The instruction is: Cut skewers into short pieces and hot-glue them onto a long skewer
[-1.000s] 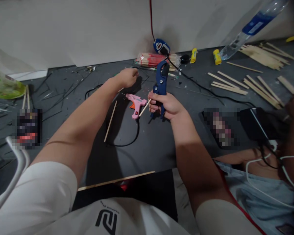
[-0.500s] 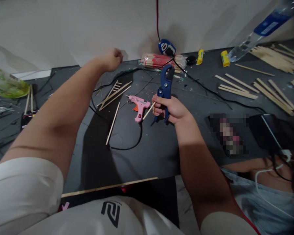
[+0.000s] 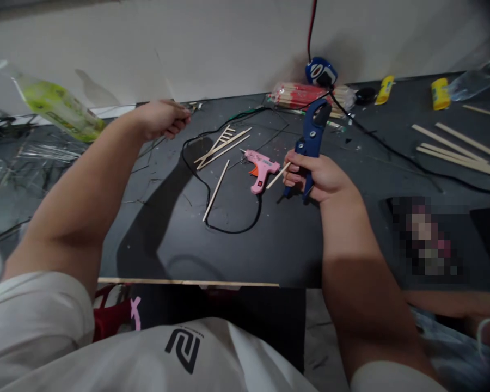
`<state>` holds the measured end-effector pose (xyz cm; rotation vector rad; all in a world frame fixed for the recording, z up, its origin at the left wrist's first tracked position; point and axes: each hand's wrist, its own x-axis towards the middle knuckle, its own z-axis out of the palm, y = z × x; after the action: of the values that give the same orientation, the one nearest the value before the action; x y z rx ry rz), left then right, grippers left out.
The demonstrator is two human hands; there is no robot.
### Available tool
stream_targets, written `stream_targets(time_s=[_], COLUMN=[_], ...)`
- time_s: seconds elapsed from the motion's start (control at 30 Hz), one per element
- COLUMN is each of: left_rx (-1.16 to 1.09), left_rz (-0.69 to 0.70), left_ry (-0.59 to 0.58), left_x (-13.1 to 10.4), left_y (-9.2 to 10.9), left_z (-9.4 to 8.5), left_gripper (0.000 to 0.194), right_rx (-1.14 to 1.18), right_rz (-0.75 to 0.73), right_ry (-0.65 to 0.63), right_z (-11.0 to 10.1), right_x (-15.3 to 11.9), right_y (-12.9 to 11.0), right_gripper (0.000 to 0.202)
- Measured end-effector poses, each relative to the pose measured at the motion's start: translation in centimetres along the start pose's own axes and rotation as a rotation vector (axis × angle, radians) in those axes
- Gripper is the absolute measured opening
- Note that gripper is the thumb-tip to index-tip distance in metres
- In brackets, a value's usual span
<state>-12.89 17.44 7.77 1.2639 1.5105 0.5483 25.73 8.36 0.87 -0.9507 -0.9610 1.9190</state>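
Blue cutter (image 3: pixel 312 132) lies within the right hand's (image 3: pixel 325 175) fingers (image 3: pixel 293 178).

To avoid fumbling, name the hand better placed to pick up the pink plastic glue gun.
Probably the left hand: nothing shows in its curled fingers. The right hand is nearer the glue gun but holds a blue cutting tool and pale wooden stick.

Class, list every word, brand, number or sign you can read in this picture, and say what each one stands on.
No text can be read with certainty.
White T-shirt: bold, stylised black logo, its letters unclear; the tiny lettering above it is too small.
Green-labelled bottle: lettering too blurred.
Pink glue gun: markings too small.
Small yellow tubes: print too small.
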Motion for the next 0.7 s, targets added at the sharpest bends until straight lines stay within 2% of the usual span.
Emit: stream_targets(time_s=[0.07,0.13,0.23,0.33,0.4,0.5,0.7], left_rx=[0.158,0.311,0.392,0.443,0.503,0.805,0.843], left_rz=[0.036,0.048,0.052,0.159,0.250,0.416,0.510], left_ry=[0.138,0.195,0.247,0.308,0.306,0.305,0.388], left_x=[-2.6,-4.6,-6.2,-7.1,-7.7,-8.5,-8.2], left_y=[-1.3,-2.9,-5.7,-8.5,-9.9,-11.5,-13.2], left_z=[-0.5,-0.7,0.0,1.4,2.5,3.5,3.5], left_gripper=[0.029,0.027,0.028,0.022,0.013,0.024,0.029], right_rx=[-0.011,-0.022,-0.025,-0.017,-0.017,-0.033,-0.063], right_rz=[-0.009,-0.012,-0.001,0.012,0.011,0.007,-0.003], right_ry=[0.008,0.004,-0.024,-0.032,-0.025,-0.027,-0.034], right_z=[-0.1,-0.1,0.0,0.3,0.4,0.3,0.1], right_x=[0.0,0.0,-0.2,-0.3,-0.3,-0.3,-0.3], right_y=[0.0,0.0,0.0,0.2,0.2,0.3,0.0], right_gripper=[0.031,0.031,0.030,0.022,0.019,0.020,0.029])
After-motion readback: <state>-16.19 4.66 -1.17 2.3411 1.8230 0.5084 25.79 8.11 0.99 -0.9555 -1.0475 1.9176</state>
